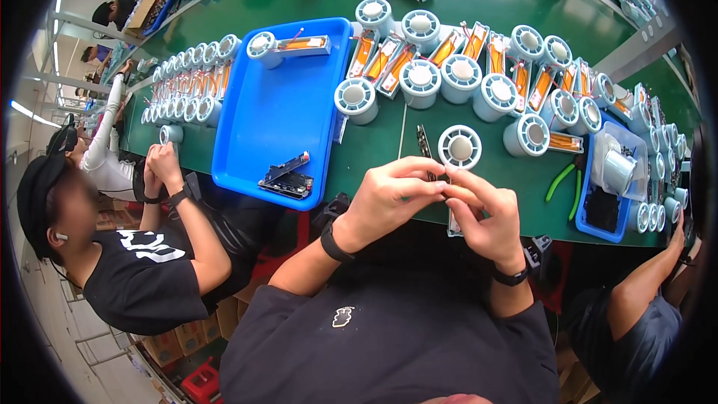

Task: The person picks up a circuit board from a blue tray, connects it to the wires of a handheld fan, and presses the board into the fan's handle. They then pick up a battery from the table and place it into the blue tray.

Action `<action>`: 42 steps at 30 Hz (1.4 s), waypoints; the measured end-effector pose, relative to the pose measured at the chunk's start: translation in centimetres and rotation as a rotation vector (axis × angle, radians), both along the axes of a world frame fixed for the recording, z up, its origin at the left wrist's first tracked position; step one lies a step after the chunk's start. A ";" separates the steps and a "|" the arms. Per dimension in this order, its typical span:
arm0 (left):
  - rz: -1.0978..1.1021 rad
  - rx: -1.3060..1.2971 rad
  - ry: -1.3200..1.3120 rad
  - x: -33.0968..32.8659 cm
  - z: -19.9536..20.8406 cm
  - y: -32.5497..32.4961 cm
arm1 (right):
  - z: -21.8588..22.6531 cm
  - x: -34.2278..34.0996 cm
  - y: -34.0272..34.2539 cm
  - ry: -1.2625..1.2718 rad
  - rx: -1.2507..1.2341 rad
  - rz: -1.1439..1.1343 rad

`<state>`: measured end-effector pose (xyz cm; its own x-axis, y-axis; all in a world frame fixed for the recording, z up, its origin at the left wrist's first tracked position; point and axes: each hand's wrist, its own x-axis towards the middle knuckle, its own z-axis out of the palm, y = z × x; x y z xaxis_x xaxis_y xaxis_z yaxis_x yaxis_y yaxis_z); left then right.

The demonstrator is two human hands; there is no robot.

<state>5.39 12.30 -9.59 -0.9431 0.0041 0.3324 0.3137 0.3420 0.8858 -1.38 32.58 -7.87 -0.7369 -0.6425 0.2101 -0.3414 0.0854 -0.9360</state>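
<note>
While the green bench (381,142) fills much of the view, a big blue tray (280,116) lies on its left part, with dark circuit boards (290,185) at the near end. A smaller blue tray (596,233) sits to the right, holding a clear box (624,142). Between them stand pale blue cylinders (461,75), many beside silver cases with orange packs (476,43) already inside; that stage looks done for these, while the piece at the hands seems unfinished and the boards in the tray look unfitted.

The left hand (396,198) and right hand (486,217) meet, fingers closed in a pinch on a thin piece (449,178), mostly hidden. One cylinder (459,148) stands upright just beyond them; a narrow dark board (423,141) rises behind the left fingertips, gripped or not I cannot tell.

White print (149,245) marks a co-worker's black shirt, and a small pale emblem (342,317) the person's own; no label on the parts is readable.
</note>
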 end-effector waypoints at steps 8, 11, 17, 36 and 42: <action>0.038 -0.007 0.030 -0.1 -0.2 0.2 | -0.1 -0.1 0.2 0.040 -0.024 0.014; 0.006 -0.026 0.036 -0.4 0.2 0.3 | -0.6 0.1 0.2 0.075 -0.057 0.002; 0.011 -0.096 0.062 -0.3 0.8 0.4 | -1.2 0.2 0.9 -0.012 -0.026 0.010; -0.225 -0.042 -0.190 -1.4 3.9 3.3 | -0.1 -0.9 3.8 -0.425 0.075 0.308; -0.160 -0.731 0.324 -4.5 4.7 2.3 | 1.4 -3.6 5.0 -0.498 0.222 0.370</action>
<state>0.90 14.64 -4.89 -0.7701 0.4520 0.4502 0.6101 0.7280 0.3128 -4.99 37.62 -6.49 -0.4339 -0.8608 -0.2661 0.0844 0.2552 -0.9632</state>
